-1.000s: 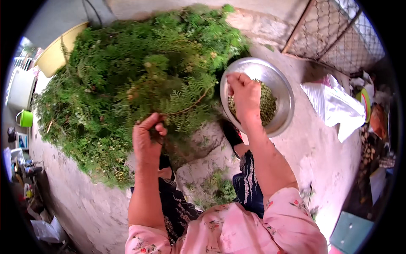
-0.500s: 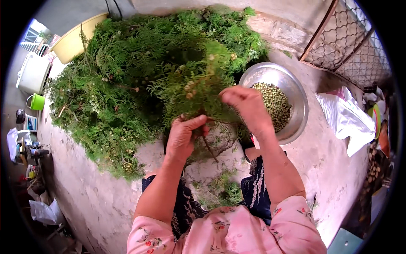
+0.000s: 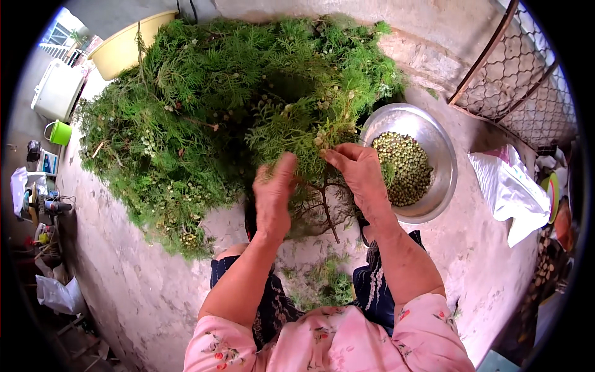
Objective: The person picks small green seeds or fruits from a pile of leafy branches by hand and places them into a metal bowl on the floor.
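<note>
A leafy evergreen branch [image 3: 288, 133] with small round cones is in front of me, its bare brown stem [image 3: 327, 214] pointing back toward my knees. My right hand [image 3: 362, 177] is closed in a pinch at the branch's right side, thumb and forefinger at a small pale cone. Beside the branch's left edge, my left hand [image 3: 274, 195] is raised and smeared by motion, so its grip is unclear. To the right of my right hand stands a wide metal bowl [image 3: 441, 189], partly filled with small green cones [image 3: 401, 167].
A large heap of cut evergreen branches [image 3: 155, 136] spreads ahead and to the left. Green scraps [image 3: 331, 282] lie between my feet. A yellow tub [image 3: 127, 46] and a green bucket [image 3: 58, 132] stand left. At right are a silvery sack [image 3: 511, 189] and a wire-mesh panel [image 3: 527, 93].
My left hand has come off the stem and lifted slightly. My right hand has moved down and left, its fingers now at a cone. The branch's stem has shifted right.
</note>
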`<control>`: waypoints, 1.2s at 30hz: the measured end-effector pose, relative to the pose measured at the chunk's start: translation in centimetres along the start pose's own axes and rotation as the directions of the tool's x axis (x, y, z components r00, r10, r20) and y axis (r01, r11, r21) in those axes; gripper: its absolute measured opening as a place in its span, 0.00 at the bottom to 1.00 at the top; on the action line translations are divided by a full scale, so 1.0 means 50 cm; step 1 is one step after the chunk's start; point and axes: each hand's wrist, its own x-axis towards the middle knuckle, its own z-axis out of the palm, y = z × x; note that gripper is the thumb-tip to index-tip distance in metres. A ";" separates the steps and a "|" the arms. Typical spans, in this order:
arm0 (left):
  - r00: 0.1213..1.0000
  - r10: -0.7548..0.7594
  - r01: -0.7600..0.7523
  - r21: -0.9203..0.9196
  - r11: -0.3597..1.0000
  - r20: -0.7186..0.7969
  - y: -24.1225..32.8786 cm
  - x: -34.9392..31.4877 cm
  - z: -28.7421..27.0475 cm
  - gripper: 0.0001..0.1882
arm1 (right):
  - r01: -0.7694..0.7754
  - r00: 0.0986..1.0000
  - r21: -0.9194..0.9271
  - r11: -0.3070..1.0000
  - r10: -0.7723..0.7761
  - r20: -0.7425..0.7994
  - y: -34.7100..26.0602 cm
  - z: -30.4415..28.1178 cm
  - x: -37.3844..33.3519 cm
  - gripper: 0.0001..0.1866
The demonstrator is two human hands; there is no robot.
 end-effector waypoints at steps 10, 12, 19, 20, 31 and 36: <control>0.758 0.621 -0.639 0.418 0.646 0.199 0.034 0.043 -0.041 0.16 | 0.109 0.978 -0.205 0.973 -0.068 0.198 -0.001 0.033 -0.021 0.11; 0.657 0.633 -0.751 0.428 0.503 0.410 0.044 0.044 -0.037 0.19 | 0.059 0.936 -0.191 0.980 0.013 0.352 -0.009 0.034 -0.026 0.11; 0.670 0.404 -0.676 0.287 0.679 0.623 0.049 0.053 -0.063 0.15 | 0.066 0.840 -0.381 0.922 0.154 0.519 -0.033 0.015 -0.017 0.09; 0.677 0.366 -0.662 0.311 0.682 0.639 0.049 0.054 -0.066 0.13 | 0.064 0.840 -0.382 0.922 0.156 0.520 -0.031 0.014 -0.016 0.09; 0.843 0.335 -0.499 0.376 0.781 0.421 0.052 0.022 -0.057 0.08 | 0.201 0.832 -0.389 0.899 0.053 0.553 -0.019 0.024 -0.013 0.08; 0.888 0.269 -0.402 0.344 0.849 0.373 0.044 0.020 -0.055 0.09 | 0.094 0.969 -0.121 0.988 -0.063 0.238 0.002 0.019 -0.001 0.06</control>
